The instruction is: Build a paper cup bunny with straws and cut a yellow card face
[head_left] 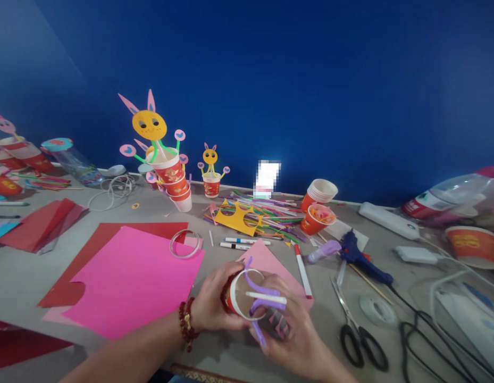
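Observation:
Near the table's front edge, my left hand [212, 298] wraps round a red-and-white paper cup [229, 296], its mouth tilted up towards me. Purple pipe cleaners [266, 289] and a white stick [266, 298] stand out of the cup's mouth. My right hand [296, 332] closes in from the right, with fingers along the cup's rim and the thumb against a lower purple pipe cleaner end. A dark patterned patch between that thumb and fingers is unclear. Under the hands lies a pale pink paper sheet [266, 258].
Pink paper [139, 282] and a tape roll [185, 243] lie left. Scissors [356, 330], a blue glue gun [362, 258] with its cable and clear tape [377, 310] lie right. Behind stand a stacked-cup rabbit figure [170, 170], a smaller one [211, 183], and paper cups [318, 194].

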The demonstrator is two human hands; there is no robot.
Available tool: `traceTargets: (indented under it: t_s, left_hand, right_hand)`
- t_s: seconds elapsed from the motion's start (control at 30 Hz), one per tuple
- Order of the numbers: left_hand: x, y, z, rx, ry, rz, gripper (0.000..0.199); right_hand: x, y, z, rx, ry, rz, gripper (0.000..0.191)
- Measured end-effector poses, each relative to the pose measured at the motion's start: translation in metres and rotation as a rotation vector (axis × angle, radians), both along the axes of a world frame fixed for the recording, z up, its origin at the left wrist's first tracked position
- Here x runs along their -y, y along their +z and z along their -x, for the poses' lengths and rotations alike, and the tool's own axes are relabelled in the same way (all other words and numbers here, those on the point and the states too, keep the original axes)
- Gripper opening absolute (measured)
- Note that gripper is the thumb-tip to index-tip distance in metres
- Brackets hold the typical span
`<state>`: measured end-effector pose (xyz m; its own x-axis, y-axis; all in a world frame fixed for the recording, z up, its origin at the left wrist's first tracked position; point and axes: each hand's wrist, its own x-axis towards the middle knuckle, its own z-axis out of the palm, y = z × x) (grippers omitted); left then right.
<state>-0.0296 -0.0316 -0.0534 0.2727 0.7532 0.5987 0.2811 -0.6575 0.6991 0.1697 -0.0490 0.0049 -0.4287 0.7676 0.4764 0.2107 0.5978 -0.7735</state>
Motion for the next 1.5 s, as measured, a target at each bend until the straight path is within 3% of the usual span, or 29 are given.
traceTargets:
  t_s: [0.2, 0.77, 1.5]
  left_hand:
    - [0.0003, -0.0009, 0.0003, 0.018, -0.012, -0.008, 0.092]
    - [0.0005, 0.0003, -0.001, 0.021, -0.003, -0.022, 0.085]
    - [0.0006, 0.0009, 0.0003, -0.02, 0.007, -0.005, 0.092]
  right_hand:
    - [0.0005, -0.003, -0.0022, 0.002, 0.017, 0.002, 0.035]
    - [0.0003, -0.0026, -0.0024, 0.004, 0.019, 0.01, 0.034]
    - [0.0002, 0.0037, -0.0006, 0.013, -0.001, -0.011, 0.032]
